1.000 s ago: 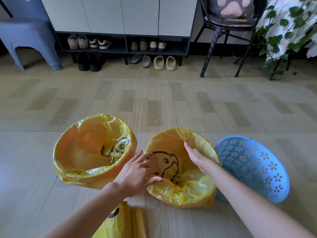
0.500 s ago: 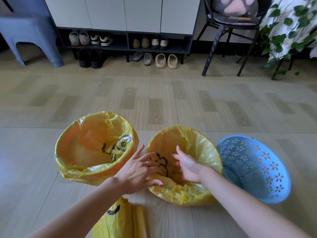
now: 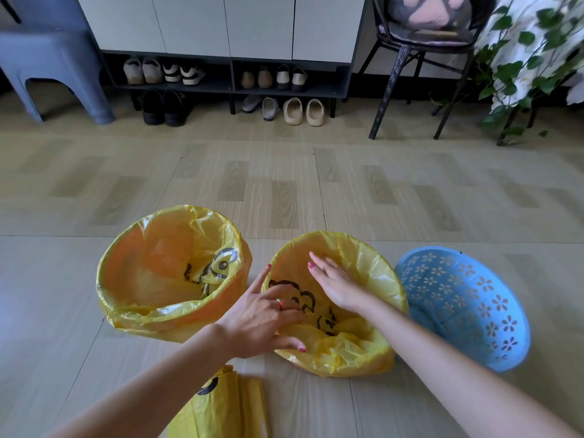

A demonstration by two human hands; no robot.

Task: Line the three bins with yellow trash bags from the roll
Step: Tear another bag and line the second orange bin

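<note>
Our spread left hand (image 3: 268, 314) steadied the middle bin (image 3: 335, 237) at seven o'clock so our flat right hand (image 3: 339, 284) could press the yellow bag (image 3: 368, 273) inside; the blue bin (image 3: 467, 298), at three o'clock, stood unlined.

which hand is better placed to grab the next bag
Likely left: the left hand sits nearest the yellow bags on the floor; the right hand is inside the middle bin.

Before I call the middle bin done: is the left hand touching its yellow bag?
Touching. The head view shows the left hand with its thumb on the near rim of the yellow bag, fingers spread over the printed lining.
</note>
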